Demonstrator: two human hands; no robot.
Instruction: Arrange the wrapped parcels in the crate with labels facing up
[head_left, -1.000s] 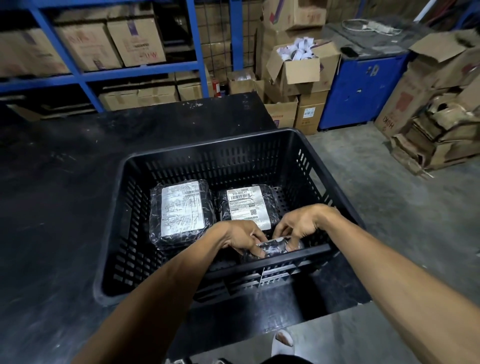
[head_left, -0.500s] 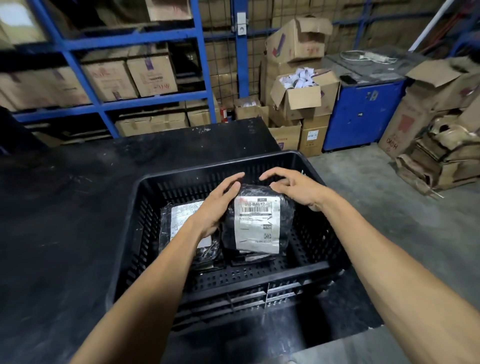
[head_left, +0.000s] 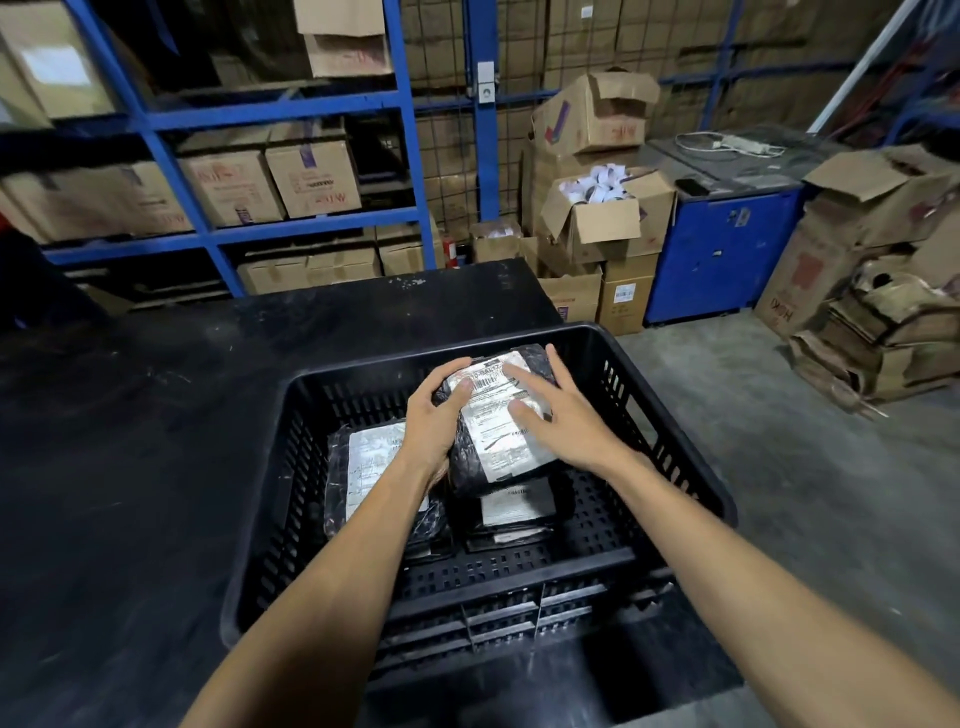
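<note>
Your left hand (head_left: 434, 421) wraps around the left edge of a black plastic-wrapped parcel with a white printed label (head_left: 496, 415), fingers curled over its top corner and the thumb side tucked underneath. Your right hand (head_left: 558, 415) lies spread and flat on the parcel's label face, fingers splayed wide, pressing on it rather than closing around it. The parcel sits tilted between both hands, raised above the floor of the black slotted plastic crate (head_left: 670, 452), with its label facing up toward you and its far end close to the crate's back wall.

Under the held parcel lies a second, flatter black-wrapped parcel (head_left: 511, 512), its white label also facing up and partly covered by the one you hold. Just beside it, on the left of the crate floor, rests a third black-wrapped parcel with a large white label (head_left: 369, 462), label up, with your left forearm crossing over part of it.

The crate stands on the near right part of the dark, scuffed desk (head_left: 130, 441). Behind the desk, brown cardboard boxes (head_left: 270, 182) fill the blue metal shelving (head_left: 405, 171).
</note>
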